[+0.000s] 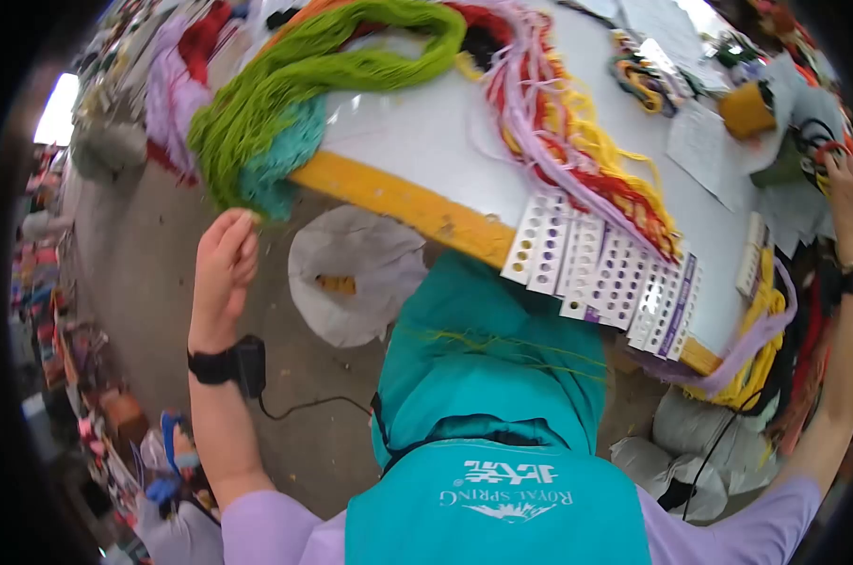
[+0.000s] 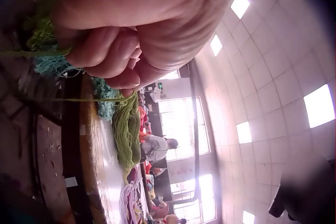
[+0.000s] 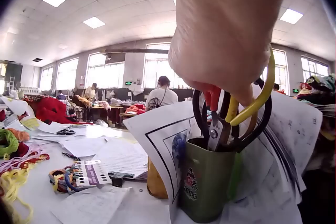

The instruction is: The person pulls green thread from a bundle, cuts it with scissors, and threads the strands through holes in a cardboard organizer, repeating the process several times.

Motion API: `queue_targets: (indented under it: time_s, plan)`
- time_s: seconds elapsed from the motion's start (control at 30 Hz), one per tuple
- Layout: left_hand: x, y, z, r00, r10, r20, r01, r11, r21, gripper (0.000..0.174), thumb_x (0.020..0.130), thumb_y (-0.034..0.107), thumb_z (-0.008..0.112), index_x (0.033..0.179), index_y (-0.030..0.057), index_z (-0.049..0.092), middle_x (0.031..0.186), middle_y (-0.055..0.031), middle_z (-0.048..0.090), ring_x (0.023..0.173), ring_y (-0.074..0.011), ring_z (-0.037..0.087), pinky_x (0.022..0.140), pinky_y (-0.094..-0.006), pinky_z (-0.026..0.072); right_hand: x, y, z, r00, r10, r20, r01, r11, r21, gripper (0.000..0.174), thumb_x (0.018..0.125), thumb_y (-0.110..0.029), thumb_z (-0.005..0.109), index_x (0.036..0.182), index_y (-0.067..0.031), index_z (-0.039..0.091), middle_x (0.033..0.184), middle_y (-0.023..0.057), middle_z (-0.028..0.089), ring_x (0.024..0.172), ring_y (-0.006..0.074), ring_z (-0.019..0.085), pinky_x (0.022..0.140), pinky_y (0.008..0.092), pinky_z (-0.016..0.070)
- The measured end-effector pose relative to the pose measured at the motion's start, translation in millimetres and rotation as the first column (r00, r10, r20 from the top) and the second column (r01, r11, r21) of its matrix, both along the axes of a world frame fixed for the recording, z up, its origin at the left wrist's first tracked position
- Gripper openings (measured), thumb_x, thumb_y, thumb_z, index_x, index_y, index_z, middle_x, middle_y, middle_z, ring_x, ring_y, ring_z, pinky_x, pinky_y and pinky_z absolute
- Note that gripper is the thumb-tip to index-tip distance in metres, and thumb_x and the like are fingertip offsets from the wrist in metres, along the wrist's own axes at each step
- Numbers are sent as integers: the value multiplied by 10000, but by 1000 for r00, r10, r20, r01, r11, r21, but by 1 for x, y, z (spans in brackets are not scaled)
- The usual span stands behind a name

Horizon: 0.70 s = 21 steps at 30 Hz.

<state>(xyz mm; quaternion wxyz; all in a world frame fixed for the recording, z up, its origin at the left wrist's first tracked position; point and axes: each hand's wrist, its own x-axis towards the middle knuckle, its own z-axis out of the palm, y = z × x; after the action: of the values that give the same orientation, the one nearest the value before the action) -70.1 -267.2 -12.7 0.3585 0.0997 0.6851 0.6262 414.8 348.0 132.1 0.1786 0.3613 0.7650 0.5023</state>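
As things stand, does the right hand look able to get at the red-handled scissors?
Very likely yes: the right hand is at the red handle, and the scissors stand handles up in the cup. Nothing visible blocks the way from above, though a yellow handle crowds close.

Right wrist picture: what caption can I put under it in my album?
Right hand on red-handled scissors in a green cup, papers beside it.

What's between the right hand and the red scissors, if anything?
Nothing visible: the right hand is right at the red scissors' handles. On the way out, the black handle and yellow handle crowding beside them above the cup might snag.
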Motion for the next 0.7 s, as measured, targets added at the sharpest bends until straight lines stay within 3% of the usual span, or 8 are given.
queue_targets:
  time_s: [0.1, 0.23, 0.33, 0.43, 0.47, 0.53, 0.63, 0.7]
  plan:
    - [2, 11, 16, 999, -25, -39, 25, 1000, 7, 122, 973, 170, 557, 992, 50, 573, 634, 71, 448, 435, 16, 282, 386, -170, 185, -7, -15, -5, 921, 388, 31, -388, 921, 29, 256, 799, -379, 651, 970, -191, 681, 922, 21, 665, 945, 235, 590, 849, 532, 404]
    - [5, 24, 38, 992, -85, -97, 85, 996, 3, 131, 968, 181, 566, 972, 52, 585, 634, 78, 455, 441, 16, 265, 395, -169, 183, -10, -26, -18, 904, 418, 94, -427, 896, 124, 184, 802, -366, 639, 905, -214, 655, 908, -15, 639, 943, 213, 585, 864, 547, 365]
    - [3, 40, 54, 976, -149, -161, 150, 989, -11, 134, 969, 194, 567, 961, 62, 593, 636, 88, 447, 462, 20, 271, 412, -165, 179, -4, -31, -14, 780, 621, 84, -626, 766, 149, 139, 856, -315, 618, 892, -180, 623, 846, -8, 614, 774, 175, 574, 702, 434, 425]
    - [0, 60, 67, 939, -218, -264, 209, 976, -61, 130, 974, 198, 560, 960, 73, 592, 634, 95, 434, 471, 24, 275, 414, -162, 174, 34, 4, -32, 930, 368, 0, -367, 928, 71, 481, 861, -56, 512, 1336, -138, 517, 1334, 14, 549, 1273, 145, 474, 1066, 332, 347]
    - [-4, 69, 70, 924, -250, -288, 239, 968, -72, 124, 978, 193, 553, 966, 74, 584, 631, 94, 431, 462, 24, 271, 404, -162, 172, 42, 10, -36, 954, 299, -18, -299, 954, 15, 526, 863, -43, 506, 1381, -135, 484, 1403, 10, 500, 1322, 146, 433, 1105, 339, 308]
    - [-8, 88, 74, 903, -295, -313, 274, 955, -110, 124, 978, 194, 556, 983, 75, 590, 638, 98, 424, 457, 23, 263, 398, -161, 165, 43, 14, -37, 915, 399, -68, -401, 916, -18, 514, 862, -46, 510, 1368, -128, 494, 1394, 6, 507, 1312, 150, 443, 1107, 344, 308]
    - [-10, 119, 76, 848, -381, -368, 353, 925, -142, 137, 977, 199, 560, 1014, 74, 599, 650, 103, 424, 459, 23, 260, 403, -159, 167, 35, -14, -31, 744, 656, -123, -658, 752, 35, 475, 824, -15, 547, 1289, -111, 549, 1233, 55, 606, 1175, 219, 550, 962, 363, 442]
    - [-25, 140, 65, 817, -394, -420, 384, 916, -111, 162, 978, 194, 561, 1072, 71, 609, 665, 97, 418, 479, 15, 282, 411, -155, 178, 42, -23, -25, 744, 644, -178, -654, 757, 6, 451, 860, -23, 539, 1304, -102, 538, 1278, 24, 596, 1198, 214, 542, 967, 357, 438]
